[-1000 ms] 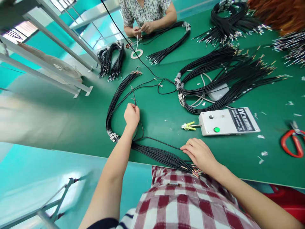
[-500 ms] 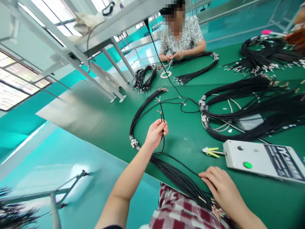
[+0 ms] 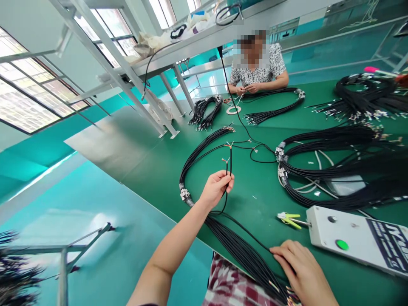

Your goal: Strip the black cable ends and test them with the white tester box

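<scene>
— Where are the cables held?
— Two black cable ends [image 3: 230, 159] are clamped side by side in the left grip [image 3: 219, 186], raised above the green worktop [image 3: 153, 178]. The stripped wires [image 3: 230, 145] are pointed upward and fanned out, with one tip set higher than the other.

— And the right grip [image 3: 301, 265]?
— It is closed at its tips on a single black cable [image 3: 250, 233], which is laid over the worktop beside the cable bundle [image 3: 236, 246]. How firmly it is pinched cannot be told.

— What weight is to be expected?
— Very little, it is judged. A lone cable is likely to be found light and springy: easily curved, yet stiff enough for a short length to be stood upright, as is seen at the left. The sheath looks smooth, so some slip could be met under a loose hold.

— Which part is most easily harmed?
— Probably the bared strands, which are thin and could be bent or snapped. Hold is best taken on the sheath just below them, as is done at the left.

— And the whole bundle?
— More heft and sag are to be expected there. It is best gathered beside the whitish connectors [image 3: 185, 194], where the cables are drawn tightly together.
</scene>
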The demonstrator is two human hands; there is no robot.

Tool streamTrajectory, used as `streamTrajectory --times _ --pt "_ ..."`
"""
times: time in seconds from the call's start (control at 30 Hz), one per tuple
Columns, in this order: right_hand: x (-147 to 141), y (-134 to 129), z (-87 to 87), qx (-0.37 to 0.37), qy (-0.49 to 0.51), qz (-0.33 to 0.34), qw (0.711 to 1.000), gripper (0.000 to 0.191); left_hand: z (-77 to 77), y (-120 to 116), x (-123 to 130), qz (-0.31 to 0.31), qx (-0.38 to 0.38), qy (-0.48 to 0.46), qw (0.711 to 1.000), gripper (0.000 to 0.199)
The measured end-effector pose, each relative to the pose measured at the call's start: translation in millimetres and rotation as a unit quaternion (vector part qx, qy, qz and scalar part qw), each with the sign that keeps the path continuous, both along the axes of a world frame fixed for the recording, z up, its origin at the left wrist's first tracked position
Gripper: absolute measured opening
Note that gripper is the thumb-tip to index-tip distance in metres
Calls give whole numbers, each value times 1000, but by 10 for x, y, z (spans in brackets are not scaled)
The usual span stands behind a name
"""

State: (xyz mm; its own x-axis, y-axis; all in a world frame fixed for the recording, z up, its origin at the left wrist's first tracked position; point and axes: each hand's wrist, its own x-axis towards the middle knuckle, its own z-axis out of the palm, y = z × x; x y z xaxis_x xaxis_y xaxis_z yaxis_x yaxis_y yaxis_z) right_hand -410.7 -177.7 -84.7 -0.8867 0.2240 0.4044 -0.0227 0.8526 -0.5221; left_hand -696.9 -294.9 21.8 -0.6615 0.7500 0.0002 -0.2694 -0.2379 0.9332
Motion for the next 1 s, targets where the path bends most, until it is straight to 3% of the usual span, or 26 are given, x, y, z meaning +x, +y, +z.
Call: streamTrajectory --times 0.37,0.43,0.5,0.53,0.63,0.83,0.93,1.0 --pt "-8 12 -12 0 1 -2 1000 19 0 -18 4 -26 -8 33 999 32" --pt "-5 20 -11 3 -1 2 1000 19 31 -2 -129 18 -42 95 994 32" --pt "-3 28 -2 6 -11 11 1000 19 67 12 -348 128 -117 196 965 31" --pt "-4 29 7 6 -19 16 1000 18 74 16 -472 203 -175 252 930 29" --pt "-12 18 53 4 -37 18 999 18 -4 15 -769 292 -264 291 872 21" --pt "23 48 170 18 -39 -7 999 19 -340 36 -824 292 -403 331 802 19" --pt "81 80 233 43 -51 -39 997 20 -316 60 -642 265 -407 369 793 20" --pt "105 82 297 42 -74 -42 995 22 -256 77 -335 224 -378 404 803 19"
